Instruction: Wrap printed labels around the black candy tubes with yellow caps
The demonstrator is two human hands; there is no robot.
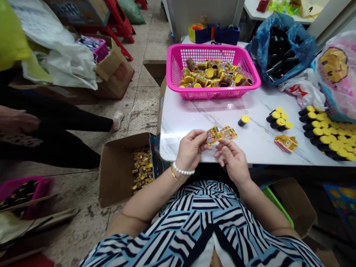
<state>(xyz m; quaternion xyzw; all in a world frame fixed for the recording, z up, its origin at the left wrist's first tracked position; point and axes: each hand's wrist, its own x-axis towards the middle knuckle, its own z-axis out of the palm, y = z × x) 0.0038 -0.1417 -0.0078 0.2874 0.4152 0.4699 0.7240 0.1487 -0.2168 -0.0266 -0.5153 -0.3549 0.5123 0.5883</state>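
Between the thumb and fingers of my left hand (pixel 191 146) is a small colourful printed label (pixel 213 135), raised just over the table's front edge. My right hand (pixel 231 157) is close beside it, fingers loosely bent and apart, its fingertips at the label's lower right corner. Just behind my right fingers lie more printed labels (pixel 228 132), overlapping on the tabletop. A single black tube with a yellow cap (pixel 244 120) stands beyond my right hand. Farther right are a small group of the same capped tubes (pixel 279 118) and another stack of labels (pixel 286 143).
A pink basket (pixel 213 93) of labelled tubes stands at the table's back. Rows of capped tubes (pixel 330 137) and a blue bag (pixel 260 48) of black tubes are at right. A cardboard box (pixel 115 170) sits left, below the table. Another person's hand (pixel 19 120) shows at far left.
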